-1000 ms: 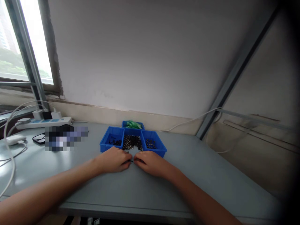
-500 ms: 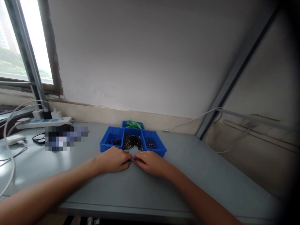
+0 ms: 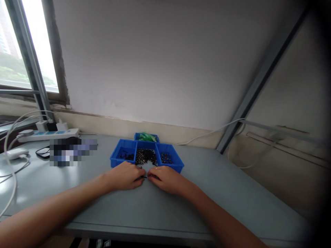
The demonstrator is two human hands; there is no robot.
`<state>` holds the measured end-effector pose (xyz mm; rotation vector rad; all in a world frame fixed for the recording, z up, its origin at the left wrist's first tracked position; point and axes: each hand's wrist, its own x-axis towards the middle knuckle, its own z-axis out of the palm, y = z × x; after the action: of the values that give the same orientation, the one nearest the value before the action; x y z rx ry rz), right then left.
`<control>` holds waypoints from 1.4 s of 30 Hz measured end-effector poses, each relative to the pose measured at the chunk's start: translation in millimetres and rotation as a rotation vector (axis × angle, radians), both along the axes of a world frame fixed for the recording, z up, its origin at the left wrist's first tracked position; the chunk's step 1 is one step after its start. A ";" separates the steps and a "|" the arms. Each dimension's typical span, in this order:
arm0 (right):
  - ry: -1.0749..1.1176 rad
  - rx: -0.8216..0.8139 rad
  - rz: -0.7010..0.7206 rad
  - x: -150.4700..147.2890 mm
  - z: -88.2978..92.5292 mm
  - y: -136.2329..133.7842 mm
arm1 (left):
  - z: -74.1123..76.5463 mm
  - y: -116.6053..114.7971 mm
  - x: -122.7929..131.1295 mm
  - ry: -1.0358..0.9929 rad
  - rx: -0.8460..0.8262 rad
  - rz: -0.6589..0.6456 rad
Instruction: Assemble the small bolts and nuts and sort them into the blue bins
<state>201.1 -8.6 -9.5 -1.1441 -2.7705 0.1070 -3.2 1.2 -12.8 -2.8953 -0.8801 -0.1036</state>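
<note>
My left hand (image 3: 128, 175) is closed in a pinch on a thin black rod-like piece (image 3: 144, 177), whose tip points toward the other hand. Close beside it, my right hand (image 3: 165, 178) has its fingers curled together; whatever they hold is hidden. Just beyond the hands stand blue bins. The left bin (image 3: 115, 159) has several dark screw-like pieces in it. A middle bin (image 3: 147, 145) bears a heap of small dark and metallic parts. In the right bin (image 3: 177, 162) lie several small metal pieces (image 3: 166, 158).
Behind these, a small blue bin (image 3: 136, 136) holds green plastic (image 3: 148, 137). To the left are a white power strip (image 3: 51, 135) with cables and a pixelated item (image 3: 73, 151). A wall backs the grey table (image 3: 155, 213); a metal post (image 3: 234, 127) rises at right.
</note>
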 end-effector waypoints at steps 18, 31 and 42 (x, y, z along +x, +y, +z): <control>0.033 -0.042 -0.020 0.7 2.7 -0.2 | 0.6 0.4 0.0 0.001 -0.003 -0.004; 0.027 -0.039 -0.014 1.4 1.7 0.2 | -1.2 1.4 -1.4 -0.011 -0.007 -0.018; 0.025 -0.039 -0.013 0.8 2.3 0.6 | 0.8 0.9 -1.6 -0.034 -0.017 -0.024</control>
<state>201.9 -8.0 -7.2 -1.1616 -2.7504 0.1739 -4.8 2.1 -11.9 -2.9291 -0.8563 -0.1490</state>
